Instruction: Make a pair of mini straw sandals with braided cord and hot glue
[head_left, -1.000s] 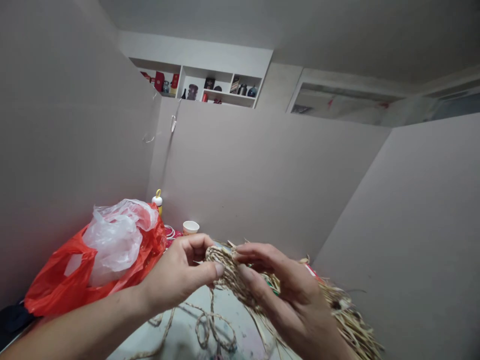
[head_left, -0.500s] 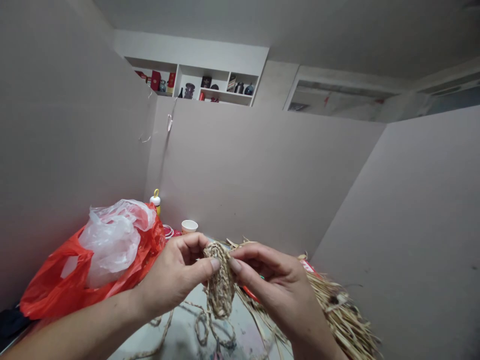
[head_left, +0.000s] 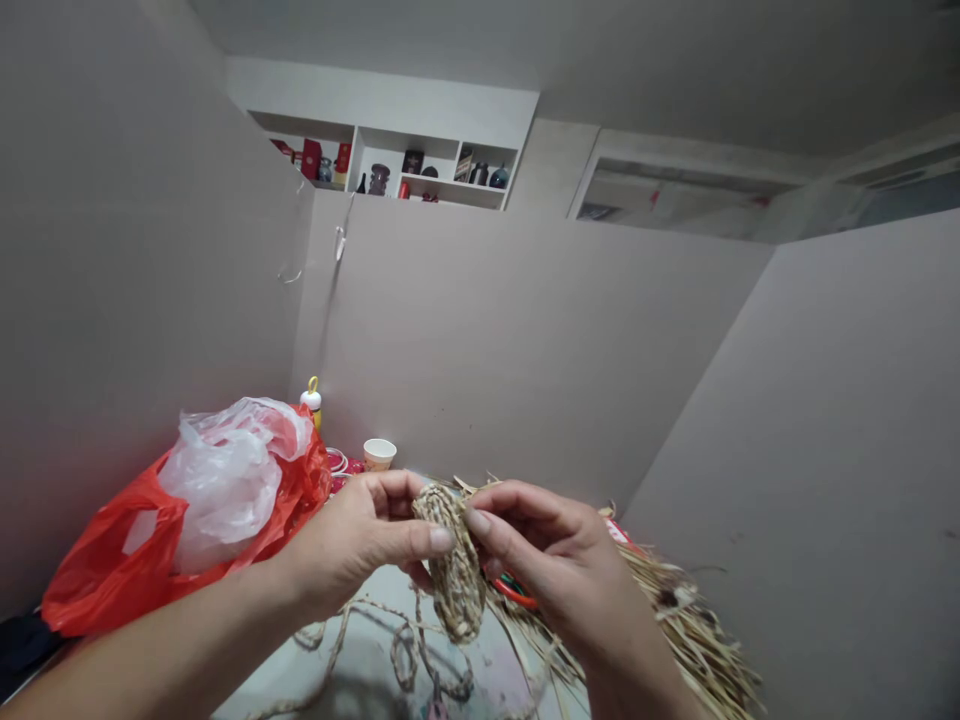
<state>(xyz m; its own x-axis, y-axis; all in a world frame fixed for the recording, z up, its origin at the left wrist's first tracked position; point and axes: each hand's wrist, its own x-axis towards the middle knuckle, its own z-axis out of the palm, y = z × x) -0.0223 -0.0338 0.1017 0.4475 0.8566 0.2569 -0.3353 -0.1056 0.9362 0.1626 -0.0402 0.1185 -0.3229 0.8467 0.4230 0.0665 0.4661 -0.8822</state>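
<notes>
Holding a woven straw piece (head_left: 460, 602) up over the pale table (head_left: 367, 675). Appears long, narrow and oval, rounded at both ends; coloured tan with paler flecks. Shows ridged braid packed in tight lengthwise rows, with a rough, uneven edge. Tilts slightly, lower end towards the right of view.

Gripped near the upper end by the left hand (head_left: 356, 545): closed firmly, thumb laid across the front face, fingers curled behind and partly hidden. Pinched at the upper right edge by the right hand (head_left: 562, 560), thumb and forefinger tips nearly together; cannot tell exactly which strand is caught. Extends well below both grips, lower end clear of the fingers.

Noted also: braided cord (head_left: 330, 668) looped on the table, loose straw (head_left: 701, 630) beyond the right hand.
</notes>
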